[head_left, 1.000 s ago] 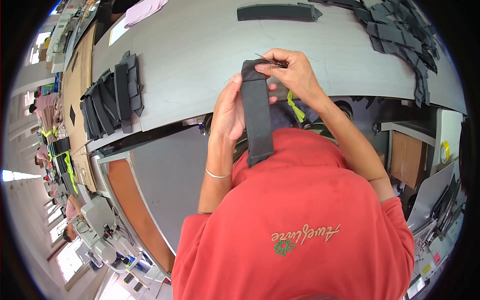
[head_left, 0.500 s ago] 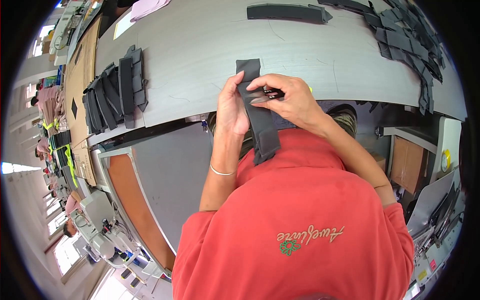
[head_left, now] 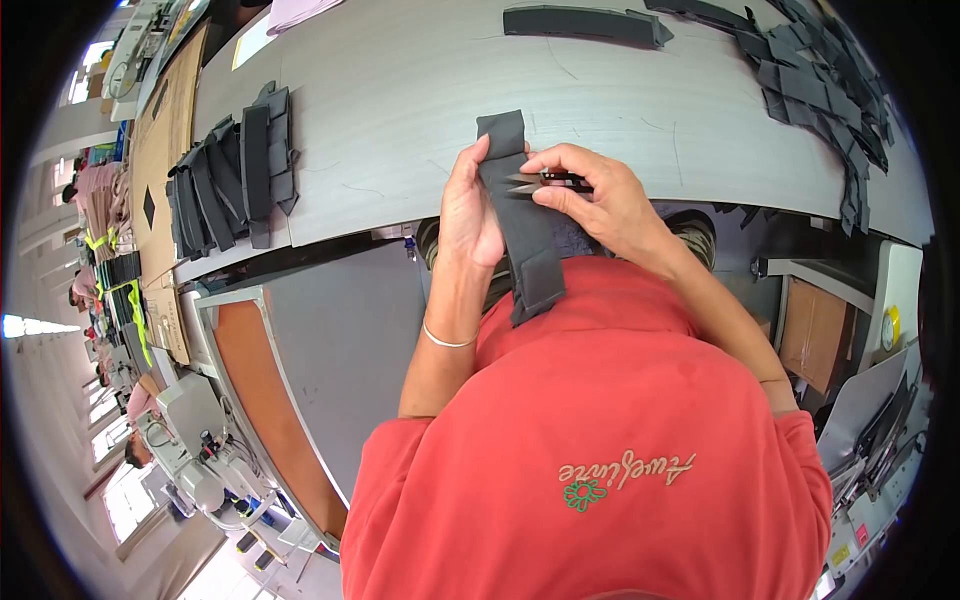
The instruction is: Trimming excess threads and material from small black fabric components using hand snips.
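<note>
Head view: dark strap piles (head_left: 232,180) flanking held strap (head_left: 520,215), snips (head_left: 545,182).

A grey bench (head_left: 400,90) runs across the upper part of the view. On its left end lies a heap of dark fabric strips (head_left: 232,175), overlapping one another. A single long dark strip (head_left: 585,24) lies near the far edge, and a larger spread of dark pieces (head_left: 820,95) covers the right end. A sheet of brown cardboard (head_left: 160,150) sits beyond the left heap. Below the bench stands a sewing machine (head_left: 200,450) beside an orange-brown panel (head_left: 265,410), and a cardboard box (head_left: 815,330) sits at the right.
</note>
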`<action>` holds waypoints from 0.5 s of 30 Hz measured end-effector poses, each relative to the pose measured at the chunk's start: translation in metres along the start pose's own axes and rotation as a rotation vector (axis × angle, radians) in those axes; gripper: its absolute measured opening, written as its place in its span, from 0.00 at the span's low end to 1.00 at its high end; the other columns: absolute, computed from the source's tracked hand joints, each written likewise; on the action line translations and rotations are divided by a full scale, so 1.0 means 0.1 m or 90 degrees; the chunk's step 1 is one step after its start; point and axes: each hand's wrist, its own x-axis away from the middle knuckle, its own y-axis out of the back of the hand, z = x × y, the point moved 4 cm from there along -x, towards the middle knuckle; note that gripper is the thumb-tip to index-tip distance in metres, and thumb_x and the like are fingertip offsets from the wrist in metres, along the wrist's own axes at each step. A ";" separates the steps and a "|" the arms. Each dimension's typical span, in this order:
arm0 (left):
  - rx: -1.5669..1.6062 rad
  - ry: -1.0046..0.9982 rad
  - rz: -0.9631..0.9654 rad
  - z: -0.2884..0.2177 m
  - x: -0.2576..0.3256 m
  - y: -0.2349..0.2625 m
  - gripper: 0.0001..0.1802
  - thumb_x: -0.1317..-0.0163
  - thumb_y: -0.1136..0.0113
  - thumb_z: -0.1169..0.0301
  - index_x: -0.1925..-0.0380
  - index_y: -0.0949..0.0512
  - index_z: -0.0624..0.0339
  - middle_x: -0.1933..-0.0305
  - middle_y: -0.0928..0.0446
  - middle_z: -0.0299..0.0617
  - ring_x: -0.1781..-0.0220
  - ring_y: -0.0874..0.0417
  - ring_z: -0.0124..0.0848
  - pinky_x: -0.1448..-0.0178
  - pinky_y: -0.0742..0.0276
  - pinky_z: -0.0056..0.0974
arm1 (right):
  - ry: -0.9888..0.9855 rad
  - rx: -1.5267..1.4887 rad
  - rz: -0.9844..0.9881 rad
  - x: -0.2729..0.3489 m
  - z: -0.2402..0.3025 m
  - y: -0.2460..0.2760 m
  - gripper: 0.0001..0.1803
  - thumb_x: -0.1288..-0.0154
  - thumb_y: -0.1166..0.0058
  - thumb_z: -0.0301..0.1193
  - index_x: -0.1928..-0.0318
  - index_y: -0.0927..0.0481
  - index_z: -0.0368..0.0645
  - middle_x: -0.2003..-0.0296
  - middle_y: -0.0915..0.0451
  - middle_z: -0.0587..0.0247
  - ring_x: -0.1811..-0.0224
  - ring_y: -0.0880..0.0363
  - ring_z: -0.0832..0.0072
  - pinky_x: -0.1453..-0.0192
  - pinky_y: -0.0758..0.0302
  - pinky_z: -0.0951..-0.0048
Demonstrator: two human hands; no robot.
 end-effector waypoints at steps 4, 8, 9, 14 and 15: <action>0.032 0.015 0.085 0.00 -0.02 0.01 0.18 0.30 0.55 0.61 0.55 0.26 0.67 0.57 0.22 0.48 0.55 0.20 0.39 0.48 0.22 0.44 | 0.035 0.134 -0.039 0.00 0.05 -0.04 0.10 0.41 0.40 0.32 0.59 0.19 0.45 0.63 0.18 0.63 0.62 0.19 0.67 0.57 0.25 0.69; -0.008 -0.004 0.048 0.00 0.02 -0.04 0.18 0.30 0.55 0.61 0.55 0.26 0.66 0.57 0.22 0.47 0.55 0.20 0.38 0.49 0.22 0.42 | 0.081 0.185 -0.062 -0.01 0.13 -0.07 0.09 0.43 0.39 0.32 0.62 0.19 0.45 0.66 0.17 0.65 0.64 0.19 0.65 0.60 0.26 0.66; -0.028 -0.011 0.025 0.00 0.03 -0.04 0.17 0.30 0.54 0.61 0.55 0.26 0.66 0.57 0.22 0.46 0.55 0.21 0.37 0.49 0.22 0.41 | 0.099 0.206 -0.066 -0.01 0.14 -0.08 0.09 0.44 0.39 0.32 0.62 0.20 0.45 0.67 0.17 0.65 0.65 0.20 0.65 0.61 0.26 0.66; -0.060 -0.045 -0.043 0.00 0.06 -0.08 0.17 0.32 0.51 0.60 0.56 0.26 0.63 0.58 0.22 0.45 0.56 0.20 0.36 0.51 0.22 0.41 | 0.148 0.294 -0.070 -0.03 0.20 -0.07 0.08 0.46 0.38 0.33 0.66 0.20 0.46 0.71 0.18 0.66 0.68 0.21 0.65 0.63 0.28 0.67; -0.050 -0.047 -0.044 0.00 0.06 -0.08 0.16 0.33 0.49 0.59 0.56 0.26 0.62 0.60 0.23 0.45 0.58 0.21 0.35 0.52 0.22 0.41 | 0.154 0.297 -0.075 -0.03 0.19 -0.07 0.08 0.46 0.38 0.32 0.66 0.19 0.46 0.71 0.18 0.65 0.69 0.22 0.65 0.64 0.28 0.67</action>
